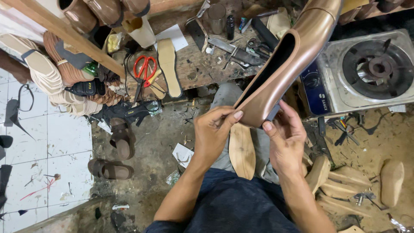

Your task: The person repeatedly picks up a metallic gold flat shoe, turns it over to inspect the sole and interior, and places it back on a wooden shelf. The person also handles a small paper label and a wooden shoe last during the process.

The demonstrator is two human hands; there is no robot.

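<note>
Item: brown shoe upper (293, 56), glossy leather-like, dark inside, held up over the person's lap with its heel end toward the wearer.
Left hand (213, 129): fingers closed in a pinch on the heel rim, thumb pressed along the outer edge.
Right hand (286, 138): fingers curled behind the heel, thumb on the rim beside a dark strip of lining; closed on the upper.
Step in hand: by the look of it, pressing or aligning the back edge of the upper between both thumbs.
Next move calls for: judged from the grip, even thumb pressure along the rim while the long toe end stays supported, since it overhangs the gas burner (371, 69).
On the lap: pale sole piece (241, 149), lying lengthwise between the forearms.
Workbench (202, 64): red-handled scissors (144, 69), tan insole (168, 64), knives and small tools, well apart from the hands.
Floor, left: pair of brown sandals (116, 151).
Floor, right: several wooden lasts (345, 181).
Far left: stacked insoles (43, 69).
</note>
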